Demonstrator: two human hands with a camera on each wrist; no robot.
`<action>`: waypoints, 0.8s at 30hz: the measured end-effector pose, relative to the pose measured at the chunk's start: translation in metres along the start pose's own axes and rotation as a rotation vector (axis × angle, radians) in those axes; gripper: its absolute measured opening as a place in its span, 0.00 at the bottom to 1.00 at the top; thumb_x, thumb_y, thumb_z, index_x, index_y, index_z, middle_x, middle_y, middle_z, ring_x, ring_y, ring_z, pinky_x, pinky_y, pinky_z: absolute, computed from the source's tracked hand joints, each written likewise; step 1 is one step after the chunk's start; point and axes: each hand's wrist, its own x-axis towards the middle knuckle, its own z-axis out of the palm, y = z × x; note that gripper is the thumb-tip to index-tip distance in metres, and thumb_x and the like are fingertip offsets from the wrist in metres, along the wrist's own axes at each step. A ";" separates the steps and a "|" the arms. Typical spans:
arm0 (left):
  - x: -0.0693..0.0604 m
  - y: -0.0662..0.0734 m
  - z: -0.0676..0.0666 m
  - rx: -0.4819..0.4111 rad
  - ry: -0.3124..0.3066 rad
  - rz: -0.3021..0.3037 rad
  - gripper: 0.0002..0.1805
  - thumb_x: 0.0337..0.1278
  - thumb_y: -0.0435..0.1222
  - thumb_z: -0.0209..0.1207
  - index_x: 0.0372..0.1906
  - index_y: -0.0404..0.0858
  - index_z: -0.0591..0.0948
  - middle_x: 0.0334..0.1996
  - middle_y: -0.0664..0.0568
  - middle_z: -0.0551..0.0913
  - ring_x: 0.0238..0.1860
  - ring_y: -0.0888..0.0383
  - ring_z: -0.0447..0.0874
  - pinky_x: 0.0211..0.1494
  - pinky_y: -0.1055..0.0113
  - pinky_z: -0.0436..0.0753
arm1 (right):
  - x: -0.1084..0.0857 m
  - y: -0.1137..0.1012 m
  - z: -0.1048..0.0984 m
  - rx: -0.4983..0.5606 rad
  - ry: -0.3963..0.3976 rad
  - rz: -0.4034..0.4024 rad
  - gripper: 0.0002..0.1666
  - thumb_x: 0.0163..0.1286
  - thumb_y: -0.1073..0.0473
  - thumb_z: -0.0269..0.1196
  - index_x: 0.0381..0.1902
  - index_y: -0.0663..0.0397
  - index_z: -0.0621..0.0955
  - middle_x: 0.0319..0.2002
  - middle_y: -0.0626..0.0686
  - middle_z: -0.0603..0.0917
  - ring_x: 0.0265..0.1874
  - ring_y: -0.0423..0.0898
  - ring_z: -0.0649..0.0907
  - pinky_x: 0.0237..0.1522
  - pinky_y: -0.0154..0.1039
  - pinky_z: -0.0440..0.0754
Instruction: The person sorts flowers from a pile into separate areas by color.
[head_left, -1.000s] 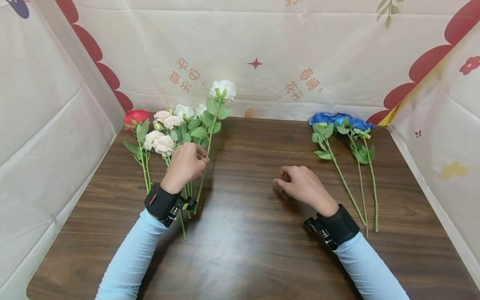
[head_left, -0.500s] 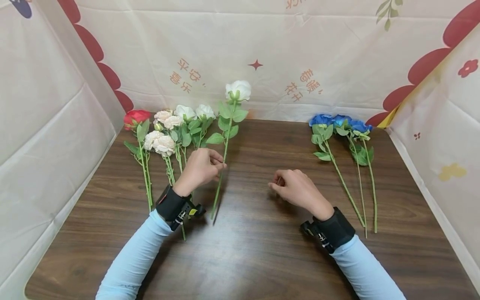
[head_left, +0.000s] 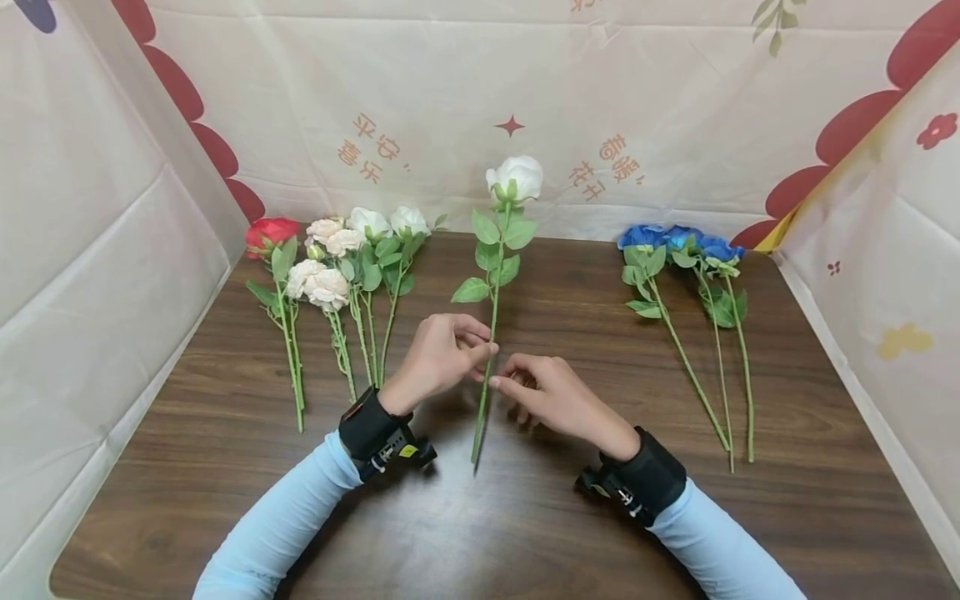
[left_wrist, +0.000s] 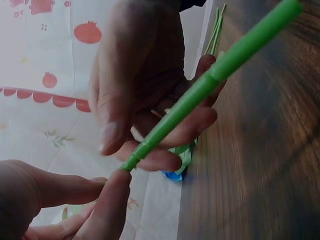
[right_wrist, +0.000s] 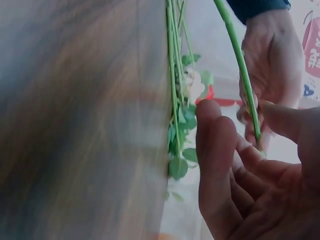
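Observation:
A white rose (head_left: 516, 178) stands nearly upright over the middle of the table, its leafy green stem (head_left: 483, 400) pinched between the thumb and fingers of the left hand (head_left: 442, 354). Just right of that stem, lower down, is the right hand (head_left: 558, 398), fingers bent and parted. In the left wrist view the green stem (left_wrist: 185, 107) runs up from the left fingertips, past the right hand (left_wrist: 145, 75). The right wrist view has the stem (right_wrist: 242, 70) beside the parted right thumb and fingers, which do not clearly grip it.
On the wooden table (head_left: 525, 533), a red rose (head_left: 272, 237), pale pink flowers (head_left: 324, 286) and two white roses (head_left: 408, 221) lie at the left. Several blue roses (head_left: 678, 239) lie at the right. Patterned cloth (head_left: 450, 75) encloses the back and sides.
The left hand has carried the white rose rightward, away from the other flowers at the left. The right hand has moved left to beside the stem, its fingers spreading.

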 end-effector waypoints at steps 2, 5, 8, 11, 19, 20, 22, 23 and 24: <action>-0.002 0.001 0.002 0.008 0.007 0.013 0.13 0.64 0.31 0.67 0.50 0.29 0.85 0.38 0.41 0.91 0.24 0.55 0.90 0.37 0.50 0.90 | -0.001 -0.003 0.003 0.043 0.004 0.002 0.18 0.80 0.46 0.59 0.46 0.55 0.84 0.26 0.61 0.87 0.21 0.55 0.87 0.24 0.50 0.88; -0.003 0.002 0.005 0.029 0.018 0.035 0.12 0.64 0.32 0.68 0.49 0.30 0.85 0.37 0.44 0.91 0.24 0.59 0.89 0.36 0.55 0.90 | -0.002 -0.006 0.007 0.089 0.024 0.009 0.14 0.80 0.50 0.59 0.46 0.55 0.84 0.26 0.60 0.87 0.21 0.53 0.87 0.24 0.52 0.88; -0.004 0.003 0.006 0.038 0.024 0.045 0.12 0.63 0.33 0.69 0.48 0.31 0.86 0.35 0.45 0.91 0.23 0.59 0.88 0.36 0.54 0.90 | -0.003 -0.009 0.009 0.130 0.028 0.011 0.13 0.81 0.54 0.58 0.46 0.59 0.82 0.27 0.61 0.88 0.21 0.52 0.87 0.24 0.53 0.88; -0.005 0.003 0.007 0.022 0.023 0.044 0.11 0.63 0.33 0.69 0.47 0.32 0.86 0.34 0.45 0.91 0.23 0.59 0.88 0.38 0.48 0.90 | -0.004 -0.010 0.011 0.171 0.017 0.005 0.13 0.81 0.57 0.57 0.47 0.65 0.80 0.28 0.64 0.89 0.20 0.51 0.88 0.24 0.54 0.88; -0.006 0.003 0.009 0.051 0.041 0.079 0.11 0.62 0.34 0.71 0.45 0.32 0.87 0.33 0.46 0.91 0.23 0.60 0.88 0.34 0.57 0.90 | -0.004 -0.011 0.012 0.279 0.016 -0.010 0.11 0.80 0.61 0.58 0.42 0.67 0.78 0.28 0.66 0.88 0.23 0.53 0.90 0.30 0.56 0.90; -0.006 0.003 0.009 0.059 0.045 0.084 0.11 0.62 0.34 0.71 0.45 0.33 0.87 0.33 0.47 0.91 0.23 0.61 0.88 0.33 0.60 0.89 | -0.004 -0.011 0.012 0.286 0.019 -0.010 0.11 0.80 0.62 0.58 0.41 0.67 0.78 0.28 0.66 0.88 0.23 0.53 0.90 0.31 0.56 0.90; -0.005 0.004 0.009 0.063 0.047 0.088 0.11 0.61 0.35 0.71 0.45 0.33 0.87 0.33 0.47 0.91 0.23 0.61 0.88 0.31 0.64 0.88 | -0.005 -0.011 0.011 0.300 0.021 -0.006 0.10 0.80 0.62 0.58 0.41 0.67 0.78 0.28 0.66 0.88 0.24 0.54 0.90 0.31 0.57 0.90; -0.005 0.004 0.009 0.059 0.047 0.089 0.12 0.61 0.35 0.71 0.45 0.32 0.87 0.33 0.47 0.91 0.23 0.60 0.88 0.31 0.65 0.88 | -0.005 -0.012 0.011 0.307 0.021 -0.003 0.11 0.80 0.62 0.58 0.41 0.68 0.78 0.28 0.67 0.88 0.24 0.54 0.90 0.32 0.57 0.90; -0.005 0.004 0.009 0.059 0.046 0.089 0.12 0.61 0.35 0.71 0.45 0.32 0.87 0.33 0.47 0.91 0.23 0.60 0.88 0.30 0.65 0.88 | -0.006 -0.012 0.011 0.317 0.020 0.002 0.11 0.80 0.62 0.58 0.41 0.68 0.77 0.28 0.68 0.88 0.24 0.55 0.90 0.32 0.58 0.90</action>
